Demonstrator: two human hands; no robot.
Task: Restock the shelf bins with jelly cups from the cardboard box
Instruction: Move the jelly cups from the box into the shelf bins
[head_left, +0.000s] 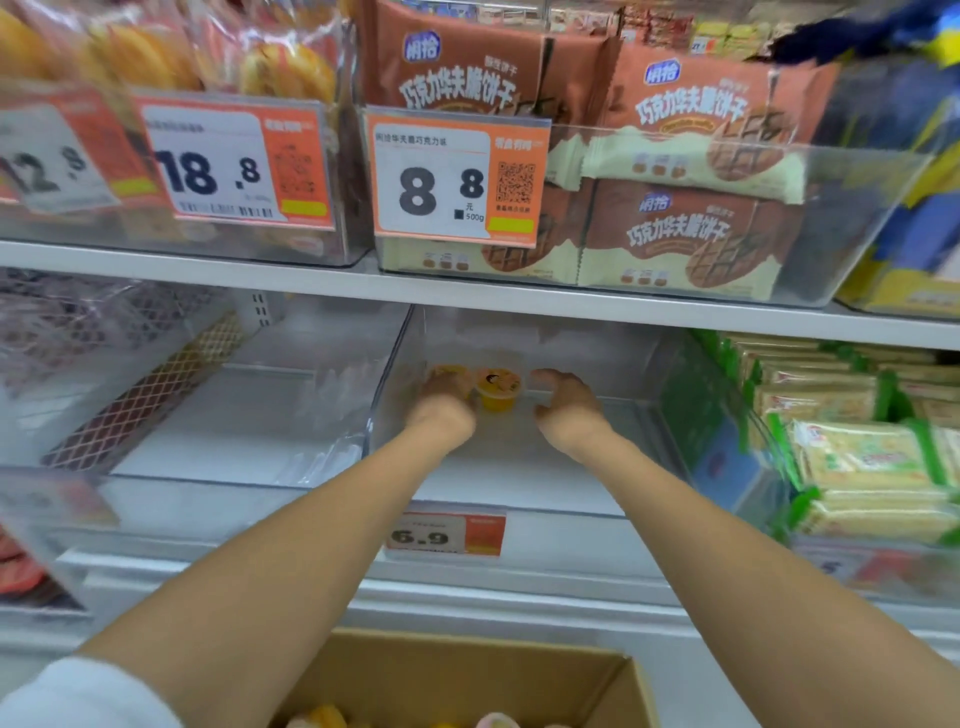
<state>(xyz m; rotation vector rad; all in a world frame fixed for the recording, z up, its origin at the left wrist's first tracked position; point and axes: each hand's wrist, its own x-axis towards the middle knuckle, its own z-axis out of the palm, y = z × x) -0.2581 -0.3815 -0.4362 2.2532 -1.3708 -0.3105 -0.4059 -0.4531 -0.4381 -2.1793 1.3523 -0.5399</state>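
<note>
The clear shelf bin (519, 483) on the middle shelf holds two yellow jelly cups at its back. One jelly cup (497, 391) with an orange printed lid stands free between my hands. The other jelly cup (450, 372) shows just past my left hand (441, 405), whose fingers curl round it. My right hand (566, 402) is in the bin to the right of the cups, fingers loosely curled, holding nothing. The open cardboard box (467, 670) is at the bottom edge, with a few cups (322, 718) showing inside.
A price tag (445, 535) reading 6.9 hangs on the bin's front. A second clear bin (234, 431) is to the left, green-wrapped wafer packs (862, 457) to the right. The shelf above (467, 296) carries a bin of brown biscuit packs (691, 228).
</note>
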